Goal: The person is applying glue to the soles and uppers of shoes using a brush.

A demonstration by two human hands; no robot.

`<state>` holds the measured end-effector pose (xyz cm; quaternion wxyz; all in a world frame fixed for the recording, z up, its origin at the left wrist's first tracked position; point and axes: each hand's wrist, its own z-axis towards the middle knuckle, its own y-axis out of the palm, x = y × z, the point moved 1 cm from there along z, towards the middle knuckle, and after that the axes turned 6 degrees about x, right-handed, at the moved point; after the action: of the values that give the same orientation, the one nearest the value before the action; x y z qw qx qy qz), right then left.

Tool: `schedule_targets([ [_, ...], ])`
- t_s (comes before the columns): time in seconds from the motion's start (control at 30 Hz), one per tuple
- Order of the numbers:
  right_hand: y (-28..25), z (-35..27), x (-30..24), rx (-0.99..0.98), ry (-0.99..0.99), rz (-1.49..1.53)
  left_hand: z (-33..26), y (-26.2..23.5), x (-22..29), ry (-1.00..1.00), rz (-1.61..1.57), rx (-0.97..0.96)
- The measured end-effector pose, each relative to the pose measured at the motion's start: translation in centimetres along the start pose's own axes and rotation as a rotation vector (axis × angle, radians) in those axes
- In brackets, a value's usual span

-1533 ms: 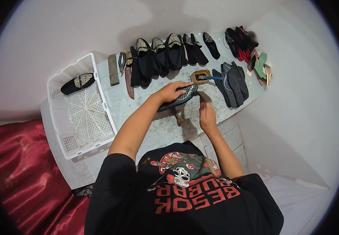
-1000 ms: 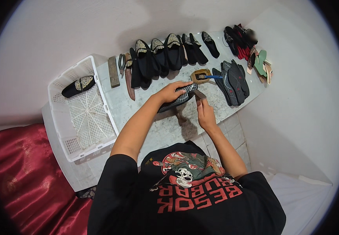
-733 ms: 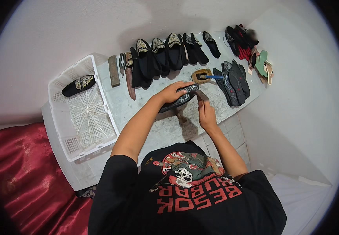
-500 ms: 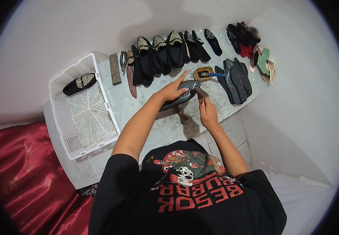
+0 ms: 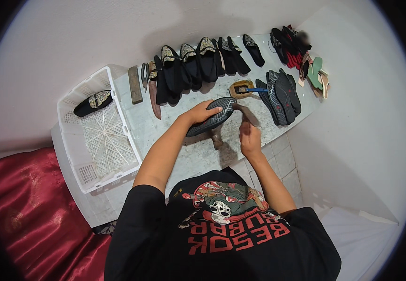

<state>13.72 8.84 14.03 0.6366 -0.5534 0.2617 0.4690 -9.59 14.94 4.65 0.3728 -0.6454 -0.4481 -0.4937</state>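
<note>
My left hand [image 5: 203,113] grips a dark shoe turned sole up, with its thumb lying across the grooved black sole [image 5: 222,108]. Below the shoe, a worn metal stand [image 5: 217,142] rises from the table, partly hidden. The fingers of my right hand [image 5: 250,142] are closed round a hammer [image 5: 248,115], whose brown head is close to the right end of the sole. Whether head and sole touch, I cannot tell. Just beyond the shoe sits a small yellowish container [image 5: 237,94] with a blue-handled brush [image 5: 257,89] lying across it.
Black shoes with glittery uppers [image 5: 188,65] line the table's far edge. Dark soles [image 5: 285,98] are stacked at right, near green sandals [image 5: 315,70]. A white basket [image 5: 135,154] holding one shoe [image 5: 93,103] stands left, beside pliers [image 5: 145,75] and a flat block [image 5: 135,85].
The fingers of my left hand, stretched out over the sole before, now wrap the shoe, which has tilted and shifted slightly left. The hammer has turned in my right hand.
</note>
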Motion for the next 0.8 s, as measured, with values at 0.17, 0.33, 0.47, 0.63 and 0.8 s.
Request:
schedule_targets([
  [0.17, 0.5, 0.9, -0.2, -0.153, 0.157, -0.212, -0.1, -0.2, -0.1, -0.002, 0.048, -0.005],
  [0.33, 0.0, 0.9, -2.5, -0.088, 0.162, -0.182, -0.1, -0.3, 0.3, -0.064, 0.052, -0.025],
  [0.47, 0.3, 1.0, -0.7, -0.108, 0.107, -0.208, -0.2, -0.3, 0.1, -0.023, 0.058, 0.040],
  [0.63, 0.1, 1.7, -0.3, -0.156, 0.175, -0.253, 0.1, -0.5, 0.4, -0.127, 0.098, -0.056],
  [0.8, -0.3, 2.5, 0.0, -0.158, 0.272, -0.196, 0.6, -0.3, -0.3, -0.118, -0.075, -0.147],
])
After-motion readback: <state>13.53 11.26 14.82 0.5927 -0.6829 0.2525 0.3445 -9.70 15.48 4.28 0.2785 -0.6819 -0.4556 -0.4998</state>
